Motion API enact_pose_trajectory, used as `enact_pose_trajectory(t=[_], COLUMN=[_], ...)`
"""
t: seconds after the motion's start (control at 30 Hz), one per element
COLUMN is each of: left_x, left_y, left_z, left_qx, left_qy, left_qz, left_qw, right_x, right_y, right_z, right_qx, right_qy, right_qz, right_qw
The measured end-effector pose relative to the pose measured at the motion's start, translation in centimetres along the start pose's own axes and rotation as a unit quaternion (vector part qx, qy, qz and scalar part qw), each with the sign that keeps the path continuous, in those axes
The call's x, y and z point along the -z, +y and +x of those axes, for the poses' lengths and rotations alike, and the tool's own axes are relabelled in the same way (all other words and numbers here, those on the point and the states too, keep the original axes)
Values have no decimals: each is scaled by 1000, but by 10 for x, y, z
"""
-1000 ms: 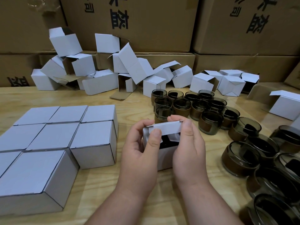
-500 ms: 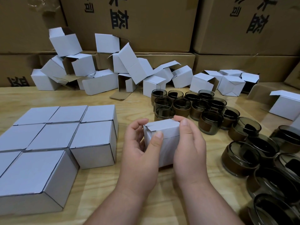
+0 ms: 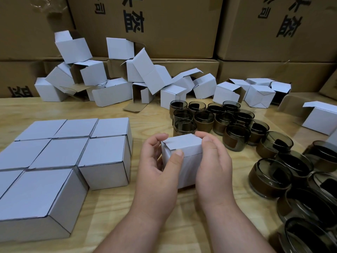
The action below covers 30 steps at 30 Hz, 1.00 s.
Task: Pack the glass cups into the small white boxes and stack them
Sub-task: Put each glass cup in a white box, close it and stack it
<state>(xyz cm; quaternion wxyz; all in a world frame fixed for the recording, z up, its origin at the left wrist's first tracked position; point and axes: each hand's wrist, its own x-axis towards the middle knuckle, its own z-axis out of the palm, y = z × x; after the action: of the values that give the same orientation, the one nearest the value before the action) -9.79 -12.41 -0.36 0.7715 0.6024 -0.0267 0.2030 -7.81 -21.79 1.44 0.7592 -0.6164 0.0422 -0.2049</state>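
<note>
Two hands clamp one small white box [image 3: 184, 157] on the wooden table [image 3: 113, 212], left hand [image 3: 160, 170] thumb on its front, right hand [image 3: 213, 167] fingers curled over the lid. Pressing the flap flush looks wise before setting it beside the packed boxes [image 3: 60, 161]. Beyond wait glass cups [image 3: 235, 136] and empty boxes [image 3: 116, 84].

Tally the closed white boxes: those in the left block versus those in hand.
Closed boxes in the left block: 8 tops showing
Held box, gripped by left hand and right hand: 1
Total: 9
</note>
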Motion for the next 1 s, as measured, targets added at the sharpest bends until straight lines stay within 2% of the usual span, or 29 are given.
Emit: enact_pose_trajectory(t=[0.33, 1.0], left_x=[1, -1], left_y=[1, 3], left_z=[-2, -1], left_qx=[-6, 19], left_qy=[-35, -25], left_qz=[16, 7], left_qw=[999, 999], right_x=[4, 2], right_y=[3, 5], right_z=[2, 1], right_qx=[1, -19], right_qy=[16, 29], right_qz=[-13, -58], right_qw=[1000, 998])
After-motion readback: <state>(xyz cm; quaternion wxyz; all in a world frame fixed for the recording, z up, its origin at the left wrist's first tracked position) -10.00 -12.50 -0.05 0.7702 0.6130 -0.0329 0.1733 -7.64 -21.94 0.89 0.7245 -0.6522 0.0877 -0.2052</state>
